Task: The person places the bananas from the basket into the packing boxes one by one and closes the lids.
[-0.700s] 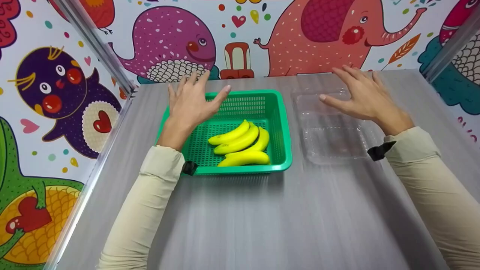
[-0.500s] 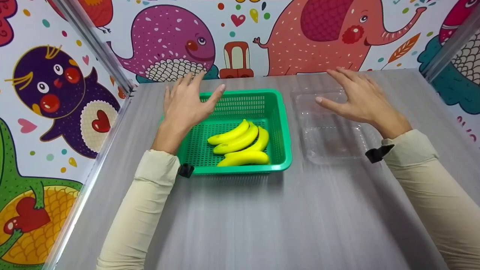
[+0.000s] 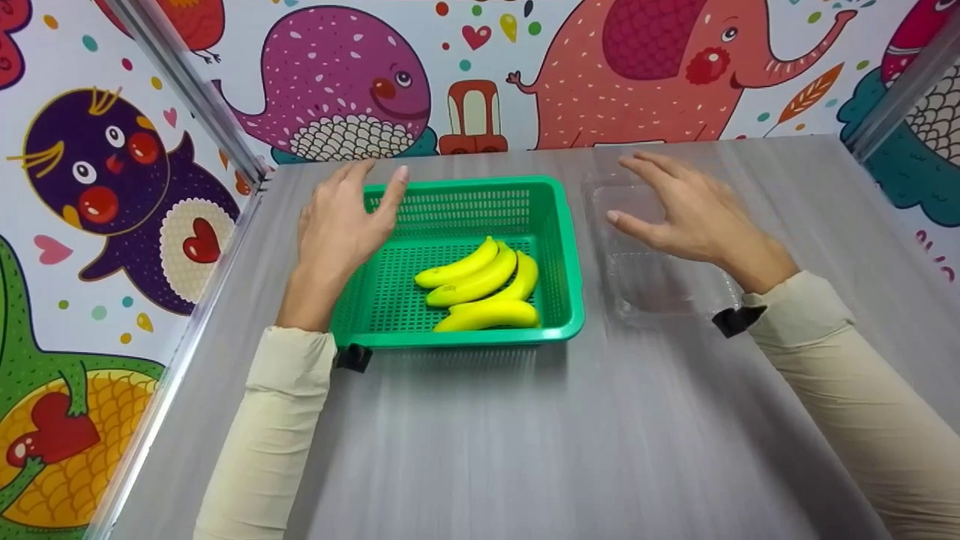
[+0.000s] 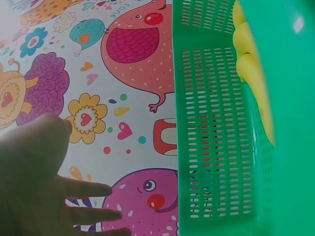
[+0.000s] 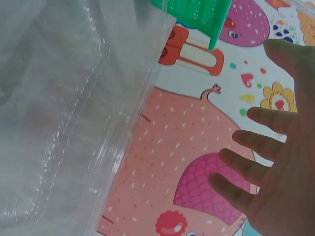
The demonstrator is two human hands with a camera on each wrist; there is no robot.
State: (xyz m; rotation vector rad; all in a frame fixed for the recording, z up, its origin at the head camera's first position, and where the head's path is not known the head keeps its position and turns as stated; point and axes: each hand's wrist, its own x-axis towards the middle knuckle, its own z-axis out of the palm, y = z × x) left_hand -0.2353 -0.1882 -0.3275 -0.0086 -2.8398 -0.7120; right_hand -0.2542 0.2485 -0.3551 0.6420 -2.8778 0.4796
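Observation:
My left hand (image 3: 341, 229) hovers over the left side of a green basket (image 3: 568, 259), fingers spread and holding nothing. Several yellow bananas (image 3: 480, 281) lie together on the basket's floor, toward its right. In the left wrist view the bananas (image 4: 248, 59) show partly behind the near wall of the basket (image 4: 216, 132). Above a clear plastic container (image 3: 645, 289) my right hand (image 3: 697, 217) is held with its fingers extended and nothing in its grasp. The right wrist view shows the right hand (image 5: 275, 162) apart from the clear container (image 5: 64, 113); part of the container is hidden by the hand in the head view.
Both containers stand side by side on a grey wood-grain table (image 3: 487, 442). Behind and to the left rise walls printed with cartoon animals (image 3: 345, 82). Metal corner posts (image 3: 195, 90) edge the space.
My left hand has moved left and a little toward me. The right hand has also shifted left and slightly nearer. The basket, bananas and clear container stay in place.

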